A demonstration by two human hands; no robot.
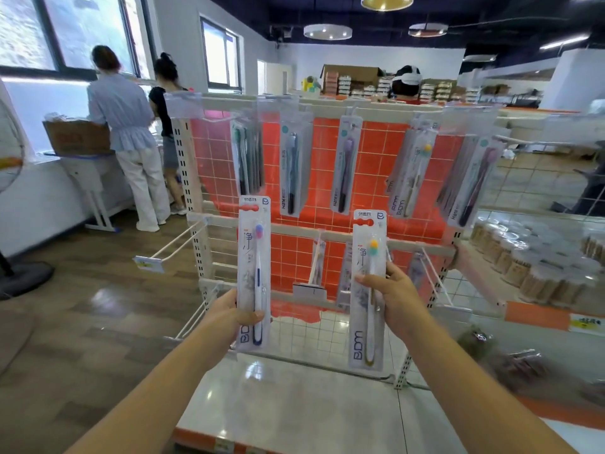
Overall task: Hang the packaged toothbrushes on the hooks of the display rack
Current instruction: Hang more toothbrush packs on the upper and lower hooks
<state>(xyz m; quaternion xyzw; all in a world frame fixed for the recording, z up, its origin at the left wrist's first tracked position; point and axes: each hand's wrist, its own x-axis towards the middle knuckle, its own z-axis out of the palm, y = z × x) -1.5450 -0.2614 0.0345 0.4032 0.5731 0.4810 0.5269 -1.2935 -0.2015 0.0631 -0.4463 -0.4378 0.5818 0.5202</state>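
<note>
Two packaged toothbrushes are held upright in front of the display rack, neither on a hook yet. The left hand is clamped on the lower part of the purple-headed pack, thumb over the front; the right hand is pinched on the middle of the yellow-headed pack, fingers behind, thumb in front. Both packs sit below the rack's top row, where hung packs are already lined up.

Judged step: one pack is to be carried to a free hook. An empty hook sticks out at the rack's left edge, left of the purple-headed pack; another hook shows at the rack's lower right.

To be done well: the red hang slot at the pack top should be kept level with the hook tip, the pack face kept square to the rack, then slid straight back along the wire. The low grip on the purple-headed pack leaves its top floppy; a higher grip would probably help. One pack at a time is advised.
</note>
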